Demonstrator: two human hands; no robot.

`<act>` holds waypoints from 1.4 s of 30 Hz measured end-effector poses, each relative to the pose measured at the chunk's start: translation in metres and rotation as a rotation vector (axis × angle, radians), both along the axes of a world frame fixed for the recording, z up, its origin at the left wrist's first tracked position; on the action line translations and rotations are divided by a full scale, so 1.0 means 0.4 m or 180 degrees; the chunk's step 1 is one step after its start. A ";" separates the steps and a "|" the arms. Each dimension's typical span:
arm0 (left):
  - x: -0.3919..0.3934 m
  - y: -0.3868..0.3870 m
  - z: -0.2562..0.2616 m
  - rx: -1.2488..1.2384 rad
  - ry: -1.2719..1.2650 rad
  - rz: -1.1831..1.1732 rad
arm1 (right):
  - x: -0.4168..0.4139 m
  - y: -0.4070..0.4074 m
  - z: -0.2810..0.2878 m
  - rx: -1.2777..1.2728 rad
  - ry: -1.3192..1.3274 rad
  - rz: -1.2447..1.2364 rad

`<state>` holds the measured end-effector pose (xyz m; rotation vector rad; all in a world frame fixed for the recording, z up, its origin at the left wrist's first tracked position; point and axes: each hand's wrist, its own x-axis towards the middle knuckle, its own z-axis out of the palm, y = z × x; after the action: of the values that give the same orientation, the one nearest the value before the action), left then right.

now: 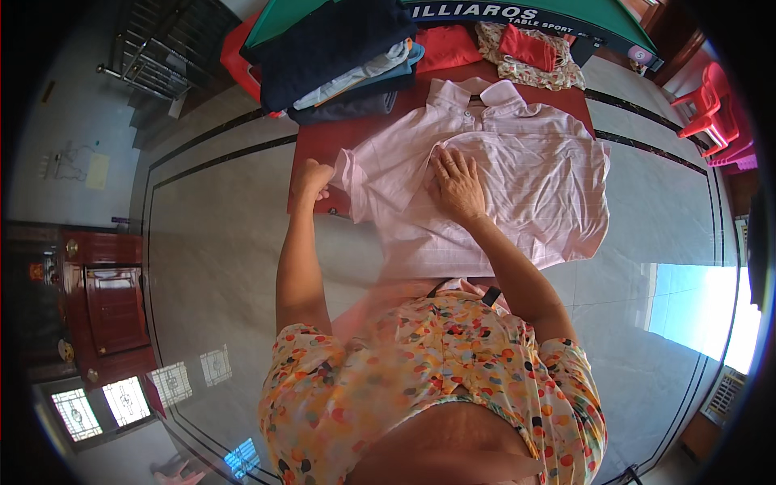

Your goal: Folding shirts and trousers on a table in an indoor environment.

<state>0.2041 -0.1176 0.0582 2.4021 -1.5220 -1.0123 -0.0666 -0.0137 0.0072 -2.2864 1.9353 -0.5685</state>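
A pale pink short-sleeved collared shirt (418, 200) lies spread on a dark red tabletop (312, 145), its collar pointing away from me and creases running across the body. At the shirt's left side, my left hand (312, 180) is closed, with the edge of the sleeve cuff between its fingers. My right hand (458, 187) rests palm down on the middle of the shirt, fingers slightly spread, holding nothing. Part of the shirt's lower hem hangs over the near edge of the table.
A stack of folded dark and light clothes (339, 54) sits at the table's back left. Folded red cloth (445, 48) and a floral garment (539, 76) lie at the back, beside a green billiard table (606, 18). Red plastic chairs (709, 109) stand far right.
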 end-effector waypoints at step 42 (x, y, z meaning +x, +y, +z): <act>0.041 0.320 -0.042 -0.0672 -0.0918 0.0395 | 0.014 0.001 -0.007 -0.0237 0.0082 -0.0080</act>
<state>0.2204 0.0105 0.0413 2.5319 -1.4529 -0.4702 -0.0612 -0.0133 0.0043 -2.3278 1.9900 -0.6271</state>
